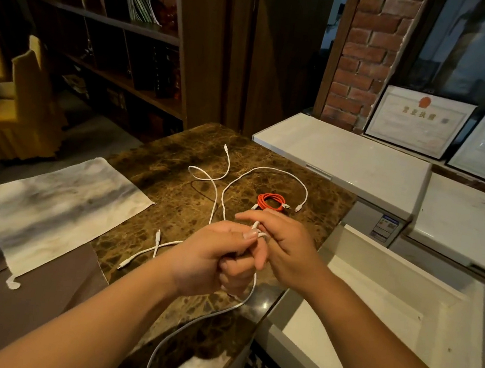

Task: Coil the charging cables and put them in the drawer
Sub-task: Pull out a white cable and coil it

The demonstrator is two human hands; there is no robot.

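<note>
Both hands meet over the brown marble table [177, 157]. My left hand [214, 256] grips a white charging cable [203, 316] in a curled fist, thumb pressed on its plug end. My right hand [282, 247] pinches the same plug end beside the left thumb. The cable's tail loops down off the table's front edge. Two more white cables lie loose on the table: one [279, 173] arcs behind the hands, another [208, 176] curls at its left. A coiled orange cable [271, 202] lies just beyond my right hand. The open white drawer [374, 292] stands at the right.
A pale cloth bag [57, 210] lies on the table's left side. White chest freezers [345, 156] stand behind the drawer, with framed certificates [419, 123] against the brick wall. Dark bookshelves [114, 45] and a yellow-covered chair [21, 107] are at the far left.
</note>
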